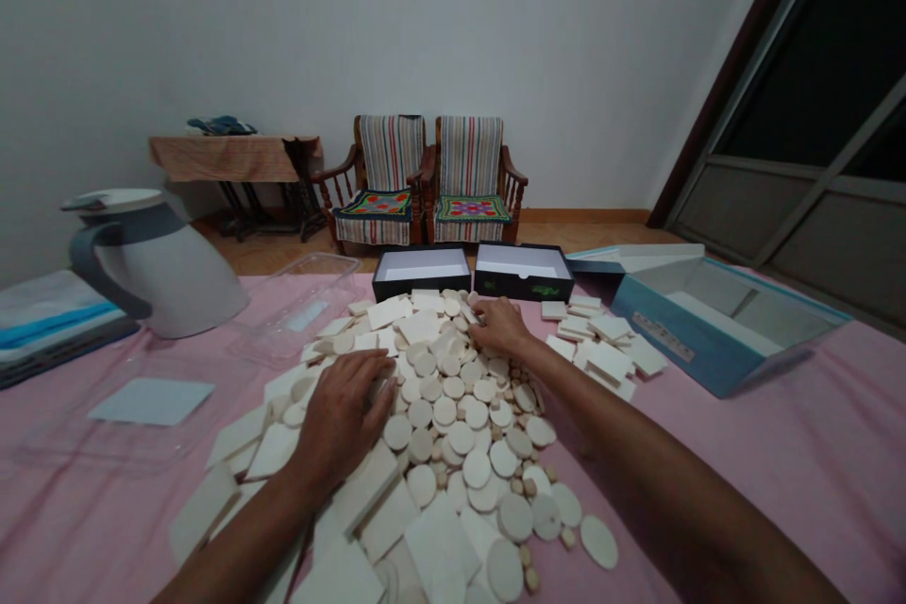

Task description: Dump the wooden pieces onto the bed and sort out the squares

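Note:
A heap of pale, wood-like round discs [461,438] and square tiles [435,538] spreads over the pink cloth in front of me. My left hand [346,406] lies on the left side of the heap, palm down, with its fingers stretched out over the pieces. At the far end of the heap my right hand [501,326] has its fingers closed on a small pale flat piece [468,312]; its exact shape is partly hidden. Small pale cubes [525,487] lie among the discs along the right side.
Two black open boxes [422,287] [522,291] stand behind the heap. Loose square tiles [609,360] and a blue open box [679,340] are to the right. On the left are clear plastic trays [152,448] and a white jug [176,274]. Two chairs [467,208] stand beyond.

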A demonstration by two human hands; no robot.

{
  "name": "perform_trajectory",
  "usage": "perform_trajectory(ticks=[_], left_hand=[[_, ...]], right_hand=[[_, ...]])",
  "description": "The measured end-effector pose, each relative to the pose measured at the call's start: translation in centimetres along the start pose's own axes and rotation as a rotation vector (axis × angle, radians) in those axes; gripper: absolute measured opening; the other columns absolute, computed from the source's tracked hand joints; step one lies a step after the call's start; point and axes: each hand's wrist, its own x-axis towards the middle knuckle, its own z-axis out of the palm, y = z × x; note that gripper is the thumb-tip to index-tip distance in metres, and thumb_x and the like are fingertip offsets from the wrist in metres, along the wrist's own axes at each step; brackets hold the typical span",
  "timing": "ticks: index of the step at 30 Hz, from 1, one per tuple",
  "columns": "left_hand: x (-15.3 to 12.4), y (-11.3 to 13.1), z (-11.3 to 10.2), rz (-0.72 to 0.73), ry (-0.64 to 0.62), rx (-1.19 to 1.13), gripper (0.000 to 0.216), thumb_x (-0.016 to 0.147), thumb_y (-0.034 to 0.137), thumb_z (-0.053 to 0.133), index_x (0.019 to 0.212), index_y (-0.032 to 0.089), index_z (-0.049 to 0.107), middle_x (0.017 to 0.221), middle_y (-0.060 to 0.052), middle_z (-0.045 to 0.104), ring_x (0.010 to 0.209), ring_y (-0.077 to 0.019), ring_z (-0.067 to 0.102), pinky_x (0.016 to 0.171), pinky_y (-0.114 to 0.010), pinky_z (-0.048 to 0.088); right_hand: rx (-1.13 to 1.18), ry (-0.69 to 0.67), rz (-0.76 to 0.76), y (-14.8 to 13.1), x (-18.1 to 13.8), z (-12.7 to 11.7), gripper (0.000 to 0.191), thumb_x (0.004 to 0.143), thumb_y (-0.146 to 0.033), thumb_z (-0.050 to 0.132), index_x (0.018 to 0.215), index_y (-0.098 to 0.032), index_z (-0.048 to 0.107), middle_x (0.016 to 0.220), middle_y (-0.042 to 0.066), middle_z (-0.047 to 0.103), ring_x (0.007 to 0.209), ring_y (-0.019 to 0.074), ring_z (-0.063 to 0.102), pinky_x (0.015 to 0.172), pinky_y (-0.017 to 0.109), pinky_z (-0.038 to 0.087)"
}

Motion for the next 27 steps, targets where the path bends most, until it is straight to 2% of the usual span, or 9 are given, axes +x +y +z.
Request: perform_trajectory(ticks=[4, 7, 10, 14, 17, 19, 21, 24, 27], left_hand=[[0.0, 0.1, -0.1, 0.001, -0.003, -0.008, 0.022, 0.092, 0.033, 0.046, 0.099, 0.019, 0.062, 0.11, -0.01, 0.067, 0.102, -0.0262, 0.059, 0.088, -0.044, 0.045], [0.0, 0.1, -0.1, 0.007, -0.009, -0.005, 0.022, 0.092, 0.032, 0.047, 0.1, 0.018, 0.062, 0.11, -0.01, 0.066, 0.103, -0.0262, 0.059, 0.088, -0.044, 0.045], [-0.1, -0.1, 0.1, 0.015, -0.005, -0.004, 0.022, 0.092, 0.031, 0.048, 0.101, 0.018, 0.062, 0.11, -0.01, 0.066, 0.102, -0.0258, 0.059, 0.088, -0.044, 0.045], [-0.1, -0.3, 0.3, 0.022, 0.006, -0.004, 0.021, 0.092, 0.031, 0.048, 0.101, 0.018, 0.061, 0.11, -0.01, 0.066, 0.102, -0.0258, 0.058, 0.088, -0.044, 0.045], [-0.1, -0.4, 0.4, 0.03, 0.009, -0.001, 0.02, 0.092, 0.031, 0.049, 0.102, 0.018, 0.061, 0.111, -0.01, 0.066, 0.102, -0.0257, 0.058, 0.088, -0.044, 0.045], [-0.1, -0.4, 0.4, 0.038, 0.02, 0.001, 0.02, 0.092, 0.031, 0.049, 0.102, 0.018, 0.061, 0.11, -0.01, 0.066, 0.102, -0.0257, 0.058, 0.088, -0.044, 0.045], [-0.1, -0.3, 0.4, 0.044, 0.025, 0.004, 0.02, 0.092, 0.031, 0.048, 0.101, 0.018, 0.061, 0.109, -0.01, 0.066, 0.101, -0.0257, 0.058, 0.087, -0.043, 0.045], [0.0, -0.1, 0.3, 0.046, 0.022, 0.01, 0.021, 0.092, 0.031, 0.047, 0.101, 0.018, 0.061, 0.109, -0.01, 0.066, 0.101, -0.0258, 0.058, 0.087, -0.044, 0.045], [0.1, 0.0, 0.2, 0.041, 0.013, 0.015, 0.021, 0.092, 0.031, 0.047, 0.101, 0.017, 0.061, 0.109, -0.011, 0.066, 0.101, -0.0263, 0.058, 0.087, -0.044, 0.045]], right_hand=[[-0.065, 0.034, 0.037, -1.0, -0.3, -0.1, 0.024, 0.082, -0.022, 0.05, 0.094, -0.015, 0.069, 0.098, 0.016, 0.07, 0.099, 0.0294, 0.057, 0.084, 0.039, 0.036], [-0.089, 0.138, 0.086, -0.4, -0.7, -0.8, 0.029, 0.086, -0.02, 0.044, 0.1, -0.016, 0.069, 0.097, 0.016, 0.07, 0.098, 0.0281, 0.057, 0.085, 0.039, 0.034], [-0.034, 0.292, 0.169, 2.1, -1.2, -2.2, 0.03, 0.085, -0.023, 0.045, 0.101, -0.02, 0.07, 0.094, 0.01, 0.071, 0.092, 0.0243, 0.059, 0.082, 0.035, 0.036], [0.004, 0.465, 0.304, 7.4, -2.9, -4.7, 0.029, 0.08, -0.025, 0.045, 0.092, -0.019, 0.071, 0.087, 0.007, 0.072, 0.083, 0.023, 0.061, 0.077, 0.033, 0.039], [-0.044, 0.638, 0.421, 10.4, -4.0, -6.2, 0.031, 0.08, -0.029, 0.046, 0.094, -0.019, 0.071, 0.089, 0.009, 0.071, 0.088, 0.0271, 0.06, 0.081, 0.039, 0.039], [-0.035, 0.725, 0.412, 11.0, -4.1, -6.4, 0.032, 0.08, -0.031, 0.047, 0.097, -0.019, 0.071, 0.097, 0.011, 0.07, 0.095, 0.0289, 0.058, 0.085, 0.042, 0.04], [0.051, 0.693, 0.299, 10.2, -3.4, -5.8, 0.03, 0.082, -0.03, 0.047, 0.097, -0.016, 0.07, 0.099, 0.012, 0.069, 0.094, 0.0263, 0.059, 0.085, 0.04, 0.042], [0.214, 0.372, 0.085, 7.4, -1.5, -3.9, 0.027, 0.083, -0.023, 0.047, 0.095, -0.015, 0.069, 0.097, 0.01, 0.07, 0.087, 0.0203, 0.063, 0.083, 0.033, 0.046], [0.274, 0.099, -0.027, 4.4, 1.0, -1.6, 0.027, 0.077, -0.016, 0.055, 0.1, -0.017, 0.07, 0.103, 0.007, 0.071, 0.092, 0.0183, 0.064, 0.083, 0.028, 0.047]])
